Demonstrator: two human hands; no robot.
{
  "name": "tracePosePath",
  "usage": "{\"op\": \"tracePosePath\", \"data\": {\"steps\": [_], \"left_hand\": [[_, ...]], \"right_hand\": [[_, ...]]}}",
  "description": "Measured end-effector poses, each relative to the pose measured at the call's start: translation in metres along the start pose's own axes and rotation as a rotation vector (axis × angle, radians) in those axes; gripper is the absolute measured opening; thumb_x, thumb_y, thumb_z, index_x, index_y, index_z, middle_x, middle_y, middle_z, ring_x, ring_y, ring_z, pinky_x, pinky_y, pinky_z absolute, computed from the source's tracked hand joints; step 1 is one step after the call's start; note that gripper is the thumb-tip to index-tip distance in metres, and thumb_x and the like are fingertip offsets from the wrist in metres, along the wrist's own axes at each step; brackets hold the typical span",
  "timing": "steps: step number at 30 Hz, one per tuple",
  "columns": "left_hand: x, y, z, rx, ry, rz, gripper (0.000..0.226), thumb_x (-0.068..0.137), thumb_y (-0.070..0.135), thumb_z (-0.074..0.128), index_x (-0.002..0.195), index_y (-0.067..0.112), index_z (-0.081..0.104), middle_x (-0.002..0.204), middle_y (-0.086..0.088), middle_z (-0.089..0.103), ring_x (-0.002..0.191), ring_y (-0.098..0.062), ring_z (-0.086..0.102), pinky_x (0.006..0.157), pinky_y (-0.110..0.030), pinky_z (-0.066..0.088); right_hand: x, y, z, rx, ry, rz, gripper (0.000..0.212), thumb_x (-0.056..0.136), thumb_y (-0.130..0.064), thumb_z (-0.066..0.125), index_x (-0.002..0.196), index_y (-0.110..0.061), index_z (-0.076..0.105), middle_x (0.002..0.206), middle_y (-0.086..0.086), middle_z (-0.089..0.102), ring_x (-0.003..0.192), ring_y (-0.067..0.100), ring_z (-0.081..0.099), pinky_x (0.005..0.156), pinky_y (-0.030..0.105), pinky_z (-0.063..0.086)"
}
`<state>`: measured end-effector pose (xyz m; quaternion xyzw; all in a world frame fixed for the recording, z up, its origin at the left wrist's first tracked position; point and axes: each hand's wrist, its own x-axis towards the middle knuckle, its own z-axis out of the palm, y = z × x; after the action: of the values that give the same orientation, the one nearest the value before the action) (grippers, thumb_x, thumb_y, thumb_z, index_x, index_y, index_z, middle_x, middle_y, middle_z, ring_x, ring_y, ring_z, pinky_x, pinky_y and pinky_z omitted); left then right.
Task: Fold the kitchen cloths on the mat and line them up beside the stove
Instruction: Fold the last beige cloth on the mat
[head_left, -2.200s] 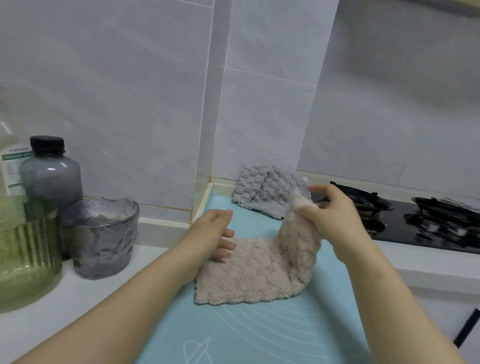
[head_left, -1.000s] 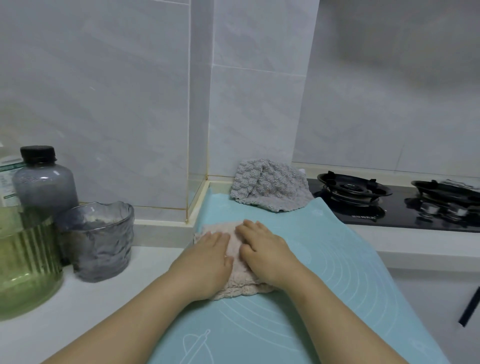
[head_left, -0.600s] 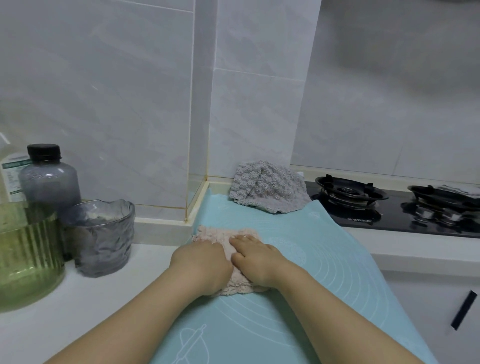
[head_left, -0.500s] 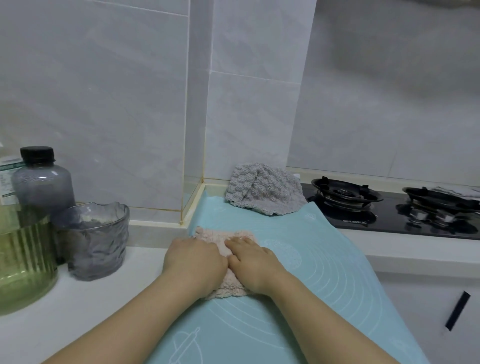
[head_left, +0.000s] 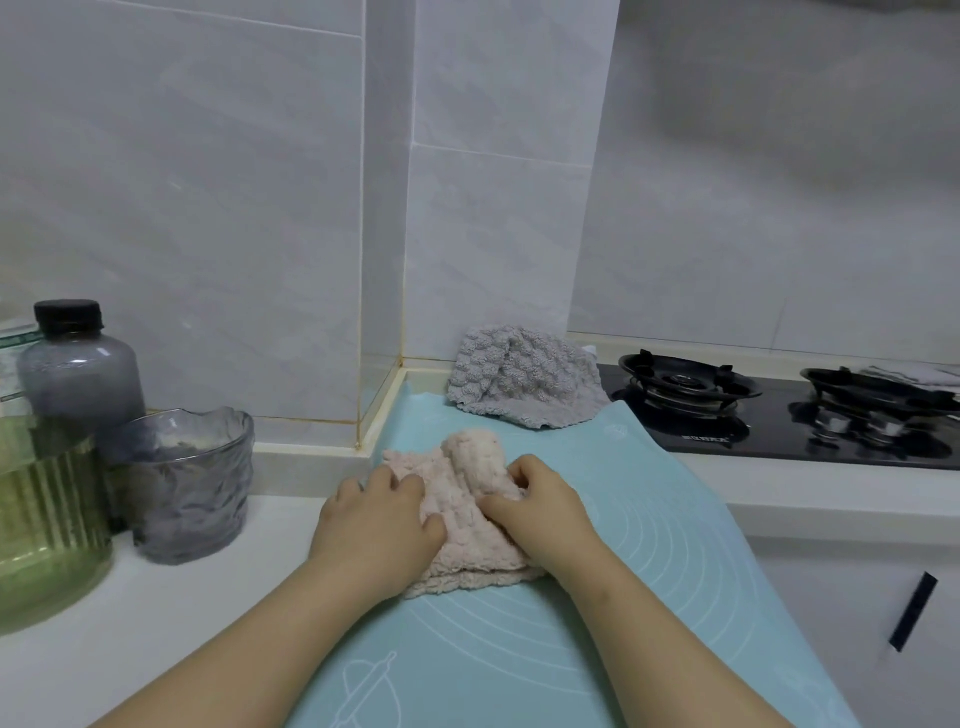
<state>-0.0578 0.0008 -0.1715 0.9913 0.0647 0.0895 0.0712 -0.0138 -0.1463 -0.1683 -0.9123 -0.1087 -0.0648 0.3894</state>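
Cloth (head_left: 467, 499), pink, lies bunched on the mat (head_left: 649, 571) near its left edge, well apart from the stove (head_left: 779, 415). I judge it light, limp, plush, not slippery; best taken by edges or corners. Left hand (head_left: 379, 525) grips its left side with curled fingers; right hand (head_left: 545, 514) pinches a raised fold, both wrists low

Walls are large glossy pale grey tiles (head_left: 208, 208) with thin pale joints. A square column (head_left: 493, 234) juts out mid-frame and makes an inside corner. Yellowed grout (head_left: 359, 405) runs down its edge and along the base. White countertop (head_left: 130, 623) at left, with a low cream ledge (head_left: 301, 457) against the wall. White cabinet front (head_left: 841, 597) lower right, slim black handle (head_left: 912, 611). Light is soft, dim and cool.
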Motion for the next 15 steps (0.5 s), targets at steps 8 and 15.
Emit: {"op": "tracePosePath", "data": {"steps": [8,15], "left_hand": [[0.002,-0.002,0.001,-0.241,0.11,0.085,0.045,0.091,0.051,0.041,0.13,0.031,0.033,0.142,-0.005,0.028,0.125,-0.028,0.038,0.098,-0.034,0.037],[0.008,0.004,0.007,-0.265,0.028,0.229,0.056,0.085,0.039,0.018,0.127,0.026,0.053,0.137,0.005,0.043,0.132,-0.011,0.034,0.104,-0.029,0.034]], "right_hand": [[0.0,0.002,-0.021,0.518,0.053,0.102,0.019,0.08,-0.009,0.056,0.085,-0.02,0.041,0.082,0.007,0.056,0.069,0.022,0.054,0.058,0.029,0.039],[-0.004,0.013,-0.033,-0.143,0.179,0.041,0.057,0.086,-0.024,0.05,0.139,-0.023,0.03,0.137,0.001,0.044,0.125,0.025,0.039,0.093,0.037,0.036]]}}
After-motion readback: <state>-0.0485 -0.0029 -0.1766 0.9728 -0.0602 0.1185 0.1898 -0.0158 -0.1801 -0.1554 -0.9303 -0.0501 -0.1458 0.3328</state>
